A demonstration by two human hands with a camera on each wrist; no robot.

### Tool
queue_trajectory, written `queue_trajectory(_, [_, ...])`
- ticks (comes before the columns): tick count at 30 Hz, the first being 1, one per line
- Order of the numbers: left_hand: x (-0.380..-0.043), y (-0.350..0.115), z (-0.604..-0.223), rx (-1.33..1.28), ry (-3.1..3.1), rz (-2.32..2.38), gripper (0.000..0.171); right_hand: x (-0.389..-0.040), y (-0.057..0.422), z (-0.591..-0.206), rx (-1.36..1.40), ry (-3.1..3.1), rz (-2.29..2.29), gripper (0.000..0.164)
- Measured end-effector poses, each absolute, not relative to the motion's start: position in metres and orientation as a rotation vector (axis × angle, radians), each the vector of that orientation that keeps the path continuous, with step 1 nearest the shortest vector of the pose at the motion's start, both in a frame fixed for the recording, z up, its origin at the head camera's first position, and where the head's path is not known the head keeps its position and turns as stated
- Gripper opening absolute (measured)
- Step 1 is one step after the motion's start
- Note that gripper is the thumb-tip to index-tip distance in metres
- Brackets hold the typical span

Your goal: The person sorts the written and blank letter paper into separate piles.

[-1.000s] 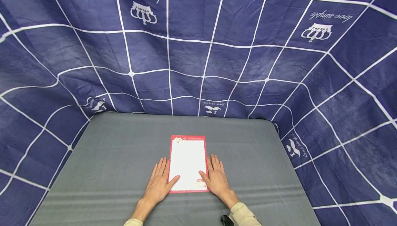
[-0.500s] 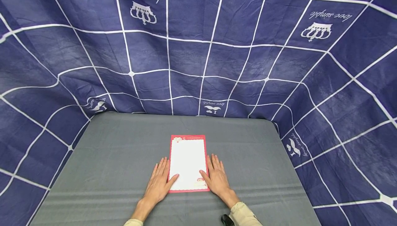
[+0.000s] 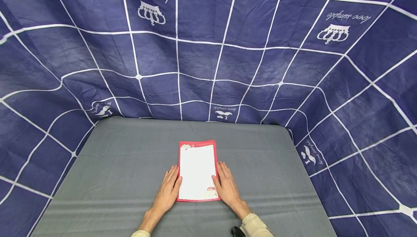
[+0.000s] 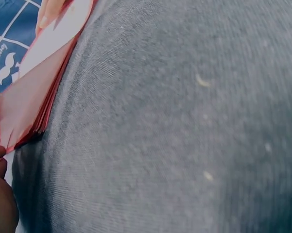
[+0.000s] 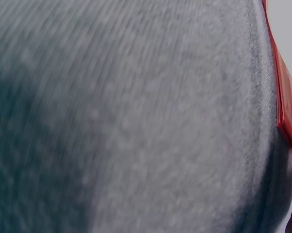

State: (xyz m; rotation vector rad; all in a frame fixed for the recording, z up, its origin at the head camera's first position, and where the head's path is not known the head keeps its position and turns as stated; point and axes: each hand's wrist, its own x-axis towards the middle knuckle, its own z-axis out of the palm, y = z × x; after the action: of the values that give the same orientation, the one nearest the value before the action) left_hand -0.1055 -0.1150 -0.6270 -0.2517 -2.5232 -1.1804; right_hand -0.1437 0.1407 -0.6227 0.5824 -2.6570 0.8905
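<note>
Between both hands is a thin stack of red-bordered letter paper (image 3: 197, 172), white in the middle with small printed pictures in two corners. Its far right corner looks slightly raised. My left hand (image 3: 167, 190) holds its left edge, thumb on the margin and fingers along the side. On the opposite edge, my right hand (image 3: 228, 190) holds likewise, its thumb over the border. In the left wrist view, several layered edges of the paper stack (image 4: 36, 97) show above a shadow. The right wrist view catches the red edge of the stack (image 5: 287, 97); fingertips are mostly hidden.
A grey cloth-covered table (image 3: 130, 139) lies under the hands. Blue cloth (image 3: 202, 59) with white grid lines hangs behind it and along both sides. A dark object (image 3: 238, 231) sits by the right sleeve (image 3: 255, 225).
My left thumb has drawn back from the page toward its left edge, and the right thumb has shifted slightly outward. The stack's far edge has risen a little and looks bent.
</note>
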Motion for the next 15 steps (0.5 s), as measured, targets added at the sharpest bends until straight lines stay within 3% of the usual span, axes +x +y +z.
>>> queue_trajectory(10, [-0.110, -0.109, -0.621, -0.128, -2.395, -1.417, 0.042, -0.147, 0.134, -0.620, 0.456, -2.426, 1.141, 0.035])
queue_trajectory(15, [-0.111, -0.106, -0.611, 0.010, -2.357, -1.635, 0.035, -0.148, 0.131, -0.613, 0.264, -2.437, 1.440, 0.029])
